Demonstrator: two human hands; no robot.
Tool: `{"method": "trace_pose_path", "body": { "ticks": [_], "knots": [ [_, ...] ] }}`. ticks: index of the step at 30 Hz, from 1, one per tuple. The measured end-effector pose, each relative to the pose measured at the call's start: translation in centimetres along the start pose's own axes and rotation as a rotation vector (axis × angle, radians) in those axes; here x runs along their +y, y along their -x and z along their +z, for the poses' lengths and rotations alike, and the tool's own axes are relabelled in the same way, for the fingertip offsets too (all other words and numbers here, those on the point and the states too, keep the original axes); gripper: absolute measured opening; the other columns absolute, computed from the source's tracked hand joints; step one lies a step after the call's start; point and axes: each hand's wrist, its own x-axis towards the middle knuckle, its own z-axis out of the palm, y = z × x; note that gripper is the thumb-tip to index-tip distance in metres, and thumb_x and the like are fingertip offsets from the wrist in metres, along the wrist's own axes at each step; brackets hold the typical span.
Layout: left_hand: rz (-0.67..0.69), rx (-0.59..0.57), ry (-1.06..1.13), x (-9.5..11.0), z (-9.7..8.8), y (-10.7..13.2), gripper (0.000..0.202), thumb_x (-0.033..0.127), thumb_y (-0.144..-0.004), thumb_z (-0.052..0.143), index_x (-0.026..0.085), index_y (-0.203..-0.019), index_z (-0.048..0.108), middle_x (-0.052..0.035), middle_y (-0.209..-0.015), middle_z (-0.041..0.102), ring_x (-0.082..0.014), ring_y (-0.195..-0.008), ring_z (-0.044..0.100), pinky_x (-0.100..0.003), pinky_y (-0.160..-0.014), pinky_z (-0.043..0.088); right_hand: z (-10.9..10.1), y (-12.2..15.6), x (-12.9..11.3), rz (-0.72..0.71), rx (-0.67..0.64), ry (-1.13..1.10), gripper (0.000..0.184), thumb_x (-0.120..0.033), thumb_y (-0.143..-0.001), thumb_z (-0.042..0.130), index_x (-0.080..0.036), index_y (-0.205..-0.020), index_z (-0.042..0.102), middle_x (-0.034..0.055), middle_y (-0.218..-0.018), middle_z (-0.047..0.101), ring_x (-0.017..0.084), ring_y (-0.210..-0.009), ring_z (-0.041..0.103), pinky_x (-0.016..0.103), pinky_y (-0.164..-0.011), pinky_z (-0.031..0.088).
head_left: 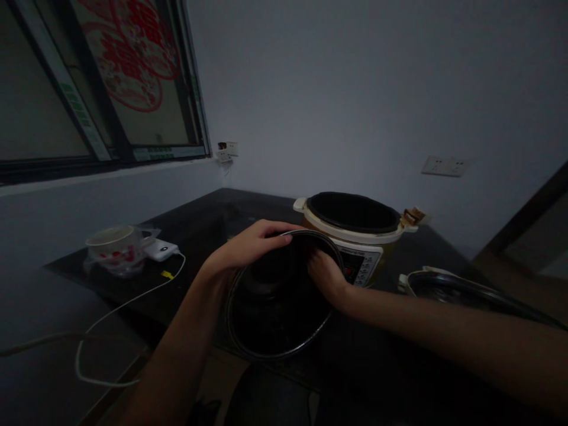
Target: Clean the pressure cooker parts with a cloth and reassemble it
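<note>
A dark inner pot [275, 319] is tilted toward me above the dark counter, its round opening facing the camera. My left hand [248, 244] curls over the pot's upper rim and grips it. Inside the pot, my right hand [326, 275] rests against the far wall with fingers bent; whether it holds anything is hidden in the dark. Just behind the pot stands the cooker base [355, 236], cream and brown, open on top, with a button panel on its front.
The cooker's lid [448, 287] lies on the counter at right. At left sit a white bowl in a plastic bag [116, 248] and a white charger [162, 249] with a cable trailing off the counter edge. A window is at upper left, and wall sockets [445, 166] are behind.
</note>
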Motion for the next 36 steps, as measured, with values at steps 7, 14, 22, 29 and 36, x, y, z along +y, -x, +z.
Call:
{"method": "trace_pose_path", "body": {
  "ticks": [7, 14, 22, 29, 36],
  "knots": [
    [0.019, -0.006, -0.023, 0.0, 0.0, 0.0, 0.035, 0.032, -0.086, 0.059, 0.019, -0.118, 0.067, -0.0062, -0.125, 0.066, -0.0250, -0.117, 0.059, -0.040, -0.104, 0.040, 2.0, 2.5, -3.8, 0.060, -0.182, -0.144, 0.045, -0.015, -0.081, 0.058, 0.005, -0.122, 0.059, 0.0300, -0.137, 0.047, 0.037, -0.136, 0.037, 0.051, -0.116, 0.021],
    [0.011, 0.006, -0.036, 0.1, 0.1, 0.2, 0.036, 0.033, -0.086, 0.059, 0.019, -0.119, 0.066, -0.0063, -0.124, 0.067, -0.0240, -0.114, 0.061, -0.038, -0.102, 0.042, 0.3, 3.3, -11.2, 0.048, -0.243, -0.609, 0.048, -0.038, -0.098, 0.037, -0.006, -0.131, 0.050, 0.0198, -0.133, 0.057, 0.026, -0.125, 0.054, 0.038, -0.102, 0.045],
    [-0.009, 0.002, -0.019, 0.1, 0.0, 0.1, 0.037, 0.033, -0.086, 0.059, 0.017, -0.119, 0.065, -0.0070, -0.124, 0.067, -0.0240, -0.113, 0.061, -0.036, -0.100, 0.043, -0.8, 6.6, -11.6, -0.127, -0.216, -1.058, 0.062, -0.043, -0.099, 0.032, -0.009, -0.150, 0.022, 0.0139, -0.157, 0.022, 0.021, -0.146, 0.018, 0.042, -0.119, 0.018],
    [-0.052, -0.007, 0.017, 0.1, -0.1, 0.1, 0.039, 0.033, -0.085, 0.060, 0.018, -0.120, 0.065, -0.0068, -0.124, 0.067, -0.0245, -0.110, 0.062, -0.038, -0.098, 0.044, 1.6, 9.2, -5.7, -0.159, -0.191, -0.326, 0.051, -0.040, -0.097, 0.042, -0.011, -0.139, 0.047, 0.0163, -0.145, 0.044, 0.030, -0.137, 0.038, 0.048, -0.115, 0.028],
    [-0.042, -0.033, 0.051, 0.0, -0.7, -0.3, 0.036, 0.032, -0.085, 0.061, 0.018, -0.118, 0.067, -0.0080, -0.122, 0.067, -0.0246, -0.110, 0.062, -0.040, -0.100, 0.043, 0.0, 6.7, 1.5, -0.278, -0.002, 0.062, 0.045, -0.022, -0.090, 0.045, 0.001, -0.128, 0.056, 0.0218, -0.134, 0.056, 0.030, -0.136, 0.039, 0.048, -0.119, 0.018]
  ]
}}
